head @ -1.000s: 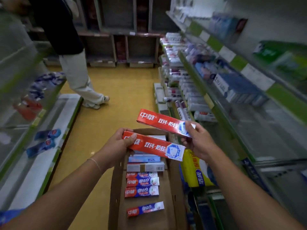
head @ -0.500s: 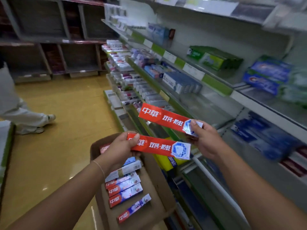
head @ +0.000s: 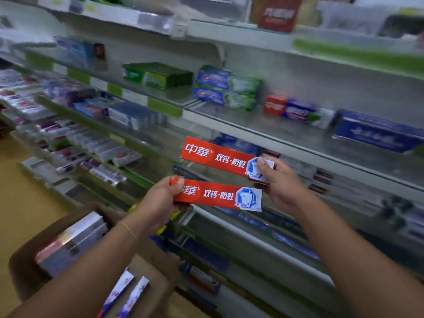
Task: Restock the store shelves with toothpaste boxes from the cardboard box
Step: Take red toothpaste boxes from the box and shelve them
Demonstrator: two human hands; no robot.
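Cardboard box (head: 29, 255) sits low left w/ more toothpaste stock inside, blurry. Our left hand (head: 160, 200) grips the lower red box (head: 218, 197) by its left end, thumb on top, fingers curled under. Our right hand (head: 282, 187) pinches the upper red box (head: 218, 157) at its right end, thumb on the face. Both boxes are mid-air in front of the shelves (head: 263, 136), label facing us, apart from each other, neither on a shelf yet. Step in hand looks like carry-to-shelf: we'd keep them level, go in long side parallel to the shelf edge, one at a time so they don't knock, and push back flush. Prob aim for a bare stretch; the red/blue boxes (head: 296, 110) up right look like the closest match, can't confirm same brand due to blur. In the way: shelf lip and stock already there, e.g. green boxes (head: 158, 75), blue-green boxes (head: 227, 88), dark blue box (head: 376, 131) far right. Lower shelves behind the arms are too smeared to read.
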